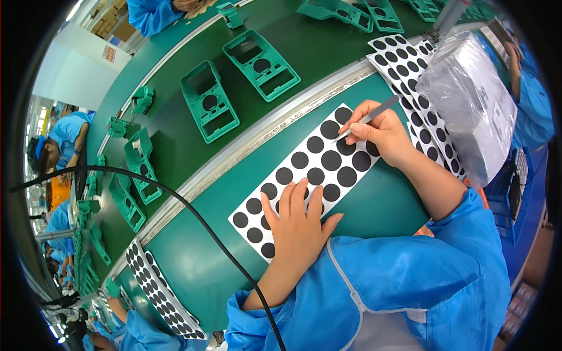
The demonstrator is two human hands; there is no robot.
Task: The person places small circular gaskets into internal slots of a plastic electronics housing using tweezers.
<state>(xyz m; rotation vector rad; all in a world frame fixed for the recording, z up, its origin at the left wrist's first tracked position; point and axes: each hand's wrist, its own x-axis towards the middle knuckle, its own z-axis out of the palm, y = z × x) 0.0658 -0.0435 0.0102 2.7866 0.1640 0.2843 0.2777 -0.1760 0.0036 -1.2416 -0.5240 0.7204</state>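
Note:
A white sheet (299, 143) with rows of black round stickers (315, 144) lies slantwise on the green table in front of me. My left hand (295, 219) rests flat on its lower left part, fingers spread, covering some of the circles. In my right hand (380, 131) a pair of metal tweezers (374, 111) is pinched between thumb and fingers. The tips point down at the sheet's upper right end, close to a black circle near the edge. Whether they touch it, I cannot tell.
Beyond a metal rail (281, 123), green plastic housings (211, 102) lie on a dark green conveyor belt (170, 76). More sticker sheets (158, 292) lie at the lower left; others (404, 64) sit at the right beside a clear plastic bag (468, 99). A black cable (216, 234) crosses the view. Co-workers (70, 137) sit along the line.

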